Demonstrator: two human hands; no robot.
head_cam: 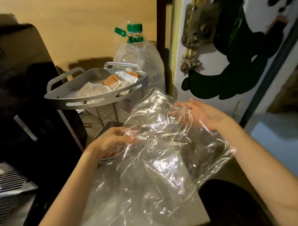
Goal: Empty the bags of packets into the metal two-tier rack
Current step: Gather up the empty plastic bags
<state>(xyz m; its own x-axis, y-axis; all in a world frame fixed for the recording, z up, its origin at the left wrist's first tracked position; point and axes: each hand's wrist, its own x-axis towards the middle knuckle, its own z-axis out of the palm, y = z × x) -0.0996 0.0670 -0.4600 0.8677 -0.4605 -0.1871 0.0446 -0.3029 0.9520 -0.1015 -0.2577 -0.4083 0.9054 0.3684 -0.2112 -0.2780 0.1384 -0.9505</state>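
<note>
clear plastic bag (pixel 164 146) stretched between both hands over the grey counter (pixel 148 206), nothing visible inside it; left hand (pixel 112 141) pinches the bag's left edge, fingers curled; right hand (pixel 202 114) flat against the far side, fingers straight and spread; packets (pixel 103 88) — white and orange — lie in the top tier of the metal rack (pixel 95 99); big clear bottle (pixel 139 62) just behind it.
</note>
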